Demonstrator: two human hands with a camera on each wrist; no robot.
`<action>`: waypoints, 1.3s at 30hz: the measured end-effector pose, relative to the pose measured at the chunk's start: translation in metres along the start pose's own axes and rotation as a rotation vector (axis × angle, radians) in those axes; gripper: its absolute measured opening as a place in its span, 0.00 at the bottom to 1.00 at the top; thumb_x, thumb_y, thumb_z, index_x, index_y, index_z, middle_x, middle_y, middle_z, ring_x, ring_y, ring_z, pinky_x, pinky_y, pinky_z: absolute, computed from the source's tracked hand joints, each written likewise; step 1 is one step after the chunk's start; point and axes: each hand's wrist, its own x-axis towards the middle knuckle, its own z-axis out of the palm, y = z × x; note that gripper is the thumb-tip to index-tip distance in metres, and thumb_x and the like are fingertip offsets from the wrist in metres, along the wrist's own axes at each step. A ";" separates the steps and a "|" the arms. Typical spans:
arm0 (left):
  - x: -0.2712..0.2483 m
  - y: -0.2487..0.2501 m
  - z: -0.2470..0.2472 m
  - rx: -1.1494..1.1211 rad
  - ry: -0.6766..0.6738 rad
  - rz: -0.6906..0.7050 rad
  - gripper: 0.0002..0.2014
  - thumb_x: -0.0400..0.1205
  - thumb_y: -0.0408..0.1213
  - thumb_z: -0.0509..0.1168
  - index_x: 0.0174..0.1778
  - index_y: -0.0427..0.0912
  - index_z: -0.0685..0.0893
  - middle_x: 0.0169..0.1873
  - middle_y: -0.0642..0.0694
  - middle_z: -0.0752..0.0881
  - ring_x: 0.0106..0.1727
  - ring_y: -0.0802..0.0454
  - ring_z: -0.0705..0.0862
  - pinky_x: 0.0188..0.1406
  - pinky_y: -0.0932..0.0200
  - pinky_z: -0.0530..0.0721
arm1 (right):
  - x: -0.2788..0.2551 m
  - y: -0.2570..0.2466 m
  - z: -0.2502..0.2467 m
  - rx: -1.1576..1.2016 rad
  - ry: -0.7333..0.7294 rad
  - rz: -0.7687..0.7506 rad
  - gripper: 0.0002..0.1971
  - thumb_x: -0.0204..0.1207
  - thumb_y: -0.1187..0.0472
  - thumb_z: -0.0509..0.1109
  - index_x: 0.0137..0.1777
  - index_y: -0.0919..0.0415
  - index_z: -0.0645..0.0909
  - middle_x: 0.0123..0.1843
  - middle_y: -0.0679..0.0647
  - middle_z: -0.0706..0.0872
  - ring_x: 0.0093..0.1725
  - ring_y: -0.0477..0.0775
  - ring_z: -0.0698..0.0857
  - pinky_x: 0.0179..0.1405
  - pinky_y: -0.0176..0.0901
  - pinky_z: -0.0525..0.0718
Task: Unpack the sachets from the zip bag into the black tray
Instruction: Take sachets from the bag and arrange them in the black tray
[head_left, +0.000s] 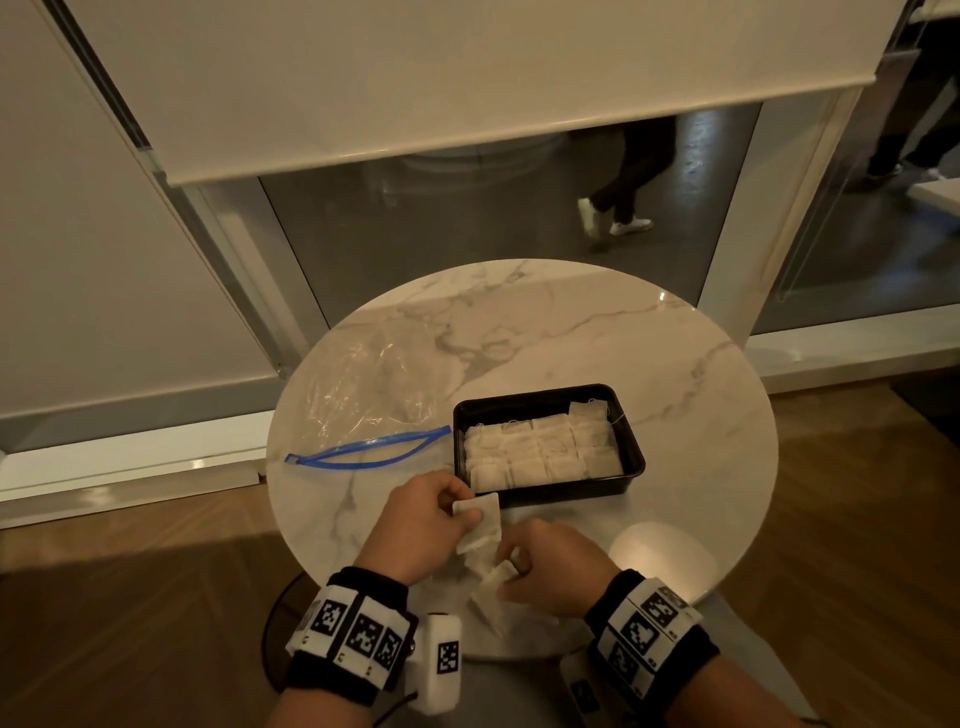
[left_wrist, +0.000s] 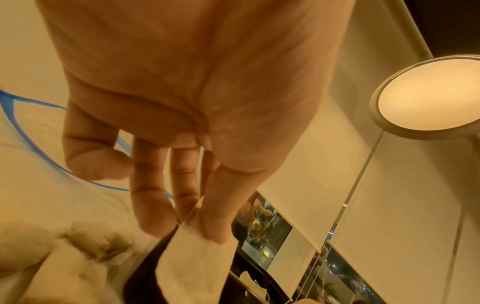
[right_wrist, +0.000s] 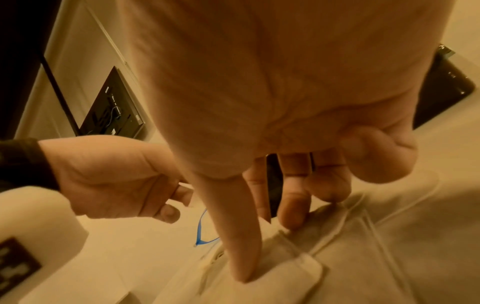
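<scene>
Head view, nearest first: the right hand pinches one sachet from a small heap at the table's near edge, which it partly hides, so their number is unclear. Just beyond, the left hand pinches another sachet between thumb and fingers. Farther on, the black tray holds rows of sachets, perhaps overlapping. Left of it lies the zip bag, blue seal open.
</scene>
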 end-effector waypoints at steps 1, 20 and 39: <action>0.000 0.001 -0.001 -0.009 0.020 0.005 0.05 0.79 0.43 0.75 0.49 0.54 0.87 0.41 0.57 0.88 0.44 0.63 0.85 0.42 0.66 0.82 | 0.001 -0.001 0.001 -0.004 -0.001 0.002 0.08 0.73 0.52 0.76 0.51 0.45 0.87 0.45 0.39 0.82 0.46 0.43 0.81 0.45 0.38 0.79; 0.013 -0.008 0.001 -0.280 0.254 0.042 0.03 0.88 0.41 0.64 0.55 0.50 0.82 0.45 0.54 0.87 0.46 0.59 0.85 0.40 0.70 0.78 | -0.012 0.022 -0.048 0.535 0.163 0.043 0.03 0.79 0.60 0.75 0.43 0.54 0.87 0.39 0.52 0.91 0.35 0.45 0.88 0.32 0.35 0.83; 0.034 -0.014 0.032 -0.469 0.377 -0.068 0.03 0.91 0.38 0.56 0.58 0.46 0.72 0.45 0.50 0.83 0.45 0.58 0.83 0.38 0.68 0.79 | 0.083 0.007 -0.070 0.213 0.175 0.069 0.03 0.77 0.61 0.76 0.49 0.54 0.89 0.46 0.51 0.91 0.45 0.47 0.89 0.50 0.43 0.89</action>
